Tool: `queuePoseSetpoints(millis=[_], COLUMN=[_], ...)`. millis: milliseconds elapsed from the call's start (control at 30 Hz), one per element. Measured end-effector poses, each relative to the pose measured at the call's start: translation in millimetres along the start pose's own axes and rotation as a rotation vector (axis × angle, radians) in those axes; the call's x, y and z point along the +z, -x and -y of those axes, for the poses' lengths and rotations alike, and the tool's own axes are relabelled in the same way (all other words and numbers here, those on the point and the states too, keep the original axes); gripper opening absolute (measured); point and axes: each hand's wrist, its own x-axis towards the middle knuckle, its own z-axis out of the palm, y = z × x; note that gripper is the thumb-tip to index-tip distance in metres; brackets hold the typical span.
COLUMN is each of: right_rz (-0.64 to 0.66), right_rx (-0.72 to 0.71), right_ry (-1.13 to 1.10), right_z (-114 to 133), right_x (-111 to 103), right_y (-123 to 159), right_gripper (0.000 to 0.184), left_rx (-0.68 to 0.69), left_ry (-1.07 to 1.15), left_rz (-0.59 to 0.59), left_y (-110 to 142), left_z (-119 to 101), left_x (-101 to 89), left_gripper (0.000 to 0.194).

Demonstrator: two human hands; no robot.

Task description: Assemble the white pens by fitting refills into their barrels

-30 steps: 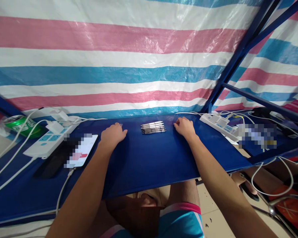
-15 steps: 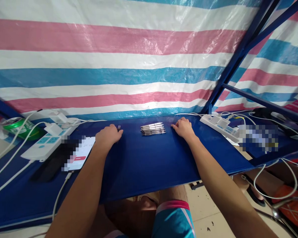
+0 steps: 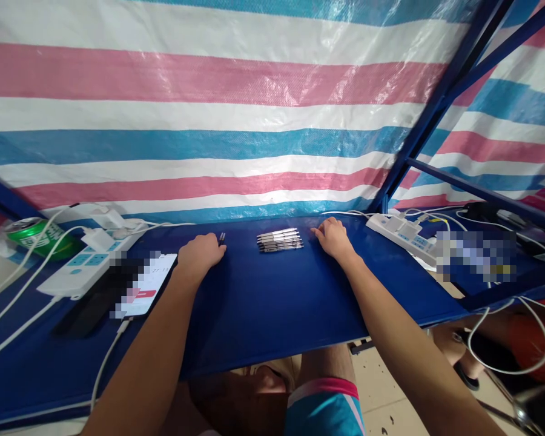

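A neat row of several silver-and-white pens (image 3: 279, 240) lies crosswise on the blue tabletop (image 3: 272, 297), between my hands. To their left, my left hand (image 3: 203, 253) rests on the table with its fingers curled under, mostly hidden from view. Thin dark sticks with pale ends (image 3: 222, 238) poke out just past its thumb; whether they are pens I cannot tell. My right hand (image 3: 332, 236) sits right of the row, fingers bent and somewhat apart, one digit pointing toward the pens without touching them. Nothing shows in it.
At left are a lit phone (image 3: 152, 284) on a charging cable, a power strip (image 3: 84, 263) with plugs and a green can (image 3: 43, 237). Another power strip (image 3: 404, 236) and cables lie at right, near a blue metal frame (image 3: 420, 133). A striped sheet (image 3: 236, 145) hangs behind.
The view has shifted slightly. Both hands stay in nearly the same places, and the row of pens has not visibly moved.
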Motion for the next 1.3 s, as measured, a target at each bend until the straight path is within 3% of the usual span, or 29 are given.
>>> queuePoseSetpoints(millis=[300, 767, 1067, 1300], right_rz=[-0.108, -0.118, -0.125, -0.1], right_rx=[-0.073, -0.104, -0.138, -0.126], right_ry=[-0.224, -0.575, -0.592, -0.623], right_z=[6.0, 17.1, 20.3, 24.6], right_x=[-1.6, -4.8, -6.9, -10.5], right_y=[-1.0, 4.7, 5.2, 6.9], right_gripper=[0.029, 0.023, 0.028, 0.03], left_rx=[0.061, 0.215, 0.261, 0.373], left_ry=[0.014, -0.028, 0.093, 0.183], left_rz=[-0.012, 0.054, -0.112, -0.229], left_y=[3.8, 9.6, 21.9, 27.6], left_z=[-2.0, -11.8, -30.8, -41.1], left_x=[-2.2, -1.3, -14.2, -6.6], left_gripper=[0.035, 0.026, 0.027, 0.021])
